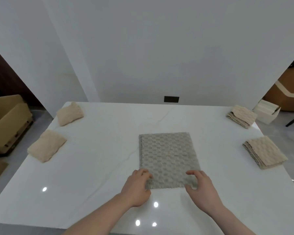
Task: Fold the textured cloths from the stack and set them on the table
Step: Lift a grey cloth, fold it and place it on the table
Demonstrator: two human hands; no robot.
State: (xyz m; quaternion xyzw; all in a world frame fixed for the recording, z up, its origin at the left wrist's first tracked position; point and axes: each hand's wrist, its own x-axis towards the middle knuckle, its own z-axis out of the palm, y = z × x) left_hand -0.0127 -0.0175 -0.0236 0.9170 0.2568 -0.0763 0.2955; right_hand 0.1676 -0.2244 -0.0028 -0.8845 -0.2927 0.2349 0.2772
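The left hand sits at the near left corner of a grey, bumpy-textured rectangular cloth, its fingers curled onto the fabric and pinching the corner. The right hand sits at the near right corner of the same cloth, fingers and thumb curled with the corner between them. The two hands are apart, one at each end of the cloth's near edge, with both bare forearms reaching in from the bottom of the view.

The grey cloth lies flat on the glossy white counter, roughly in the middle and a little toward the near side, its long sides running away from the person. It appears to be doubled over, though the layers are hard to make out.

On the counter's left side lie two folded beige textured cloths, one nearer and one farther back, well apart from the grey cloth. On the right side sit two stacks of beige textured cloths, a near stack and a far stack close to the back right corner.

Beyond the counter is a plain white wall with a small black rectangular plate. An open brown cardboard box stands on the floor to the left, and a small white box stands on the floor to the right.
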